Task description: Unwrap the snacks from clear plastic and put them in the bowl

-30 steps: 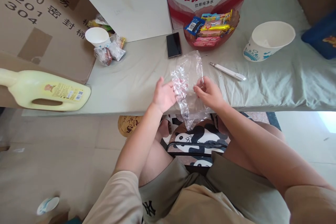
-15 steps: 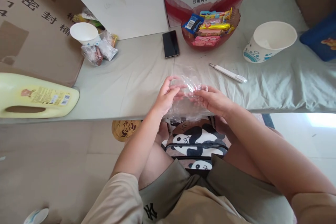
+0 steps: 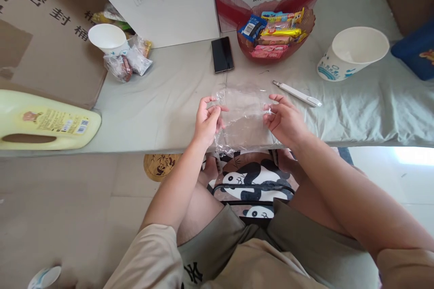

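Note:
A clear plastic bag (image 3: 242,117) is stretched flat between my two hands, over the front edge of the cloth-covered surface. My left hand (image 3: 208,119) pinches its left side between thumb and fingers. At the opposite side, my right hand (image 3: 283,117) grips the bag with its fingertips. To the right of the bag lies a white utility knife (image 3: 297,94). Behind it are a black phone (image 3: 222,55) and a red bowl (image 3: 271,56) with several wrapped snacks.
A white paper cup (image 3: 352,54) stands at right. Another paper cup (image 3: 108,40) and wrapped packets (image 3: 130,63) sit at left, near a cardboard box (image 3: 50,45). A yellow jug (image 3: 50,119) lies along the left front edge. White boxes stand behind. A panda-print stool (image 3: 252,185) is below.
My hands have moved apart, left hand to the left and right hand to the right. The crumpled plastic bag is now spread out between them.

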Demonstrator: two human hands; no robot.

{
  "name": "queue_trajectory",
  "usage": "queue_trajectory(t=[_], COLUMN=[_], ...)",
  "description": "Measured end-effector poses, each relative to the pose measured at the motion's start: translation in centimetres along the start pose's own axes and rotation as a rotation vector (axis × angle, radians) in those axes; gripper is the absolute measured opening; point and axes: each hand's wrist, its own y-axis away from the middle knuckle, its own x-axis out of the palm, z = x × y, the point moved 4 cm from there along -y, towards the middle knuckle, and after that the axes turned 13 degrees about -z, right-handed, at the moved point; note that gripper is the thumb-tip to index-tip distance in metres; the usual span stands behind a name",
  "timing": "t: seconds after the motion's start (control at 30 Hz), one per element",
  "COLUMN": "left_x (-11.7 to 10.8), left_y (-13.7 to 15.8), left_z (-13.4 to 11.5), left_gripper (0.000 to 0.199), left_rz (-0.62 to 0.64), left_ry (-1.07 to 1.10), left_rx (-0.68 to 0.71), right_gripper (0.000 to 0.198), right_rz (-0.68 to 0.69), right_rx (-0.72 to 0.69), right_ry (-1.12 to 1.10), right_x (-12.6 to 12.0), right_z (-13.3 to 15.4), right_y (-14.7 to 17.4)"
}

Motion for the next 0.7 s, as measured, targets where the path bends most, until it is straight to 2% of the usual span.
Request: queue_trajectory(t=[0.1, 0.2, 0.27, 0.33, 0.4, 0.5, 0.6, 0.7], left_x=[0.1, 0.3, 0.3, 0.3, 0.1, -0.3, -0.3, -0.1], left_y=[0.1, -0.1, -0.2, -0.2, -0.2, -0.2, -0.2, 0.0], left_z=[0.4, 0.8, 0.9, 0.8, 0.7, 0.6, 0.7, 0.7], left_gripper=[0.026, 0.033, 0.038, 0.04, 0.041, 0.04, 0.035, 0.041], left_rz=[0.009, 0.037, 0.054, 0.055, 0.04, 0.029, 0.082, 0.211], left_ry=[0.012, 0.036, 0.035, 0.03, 0.024, 0.004, -0.024, -0.119], left_rx=[0.022, 0.069, 0.108, 0.148, 0.184, 0.212, 0.228, 0.276], right_gripper=[0.037, 0.058, 0.082, 0.096, 0.092, 0.076, 0.074, 0.064], right_rz=[0.032, 0.14, 0.191, 0.156, 0.081, 0.02, 0.072, 0.166], right_rx=[0.064, 0.111, 0.045, -0.085, -0.205, -0.308, -0.392, -0.506], right_ry=[-0.023, -0.033, 0.027, 0.099, 0.149, 0.211, 0.3, 0.453], right_x=[0.3, 0.8, 0.9, 0.6, 0.1, -0.5, -0.5, -0.2], right_z=[-0.4, -0.6, -0.6, -0.4, -0.2, 0.1, 0.3, 0.5], right_y=[0.7, 1.7, 2.0, 1.9, 1.5, 1.0, 1.0, 1.4])
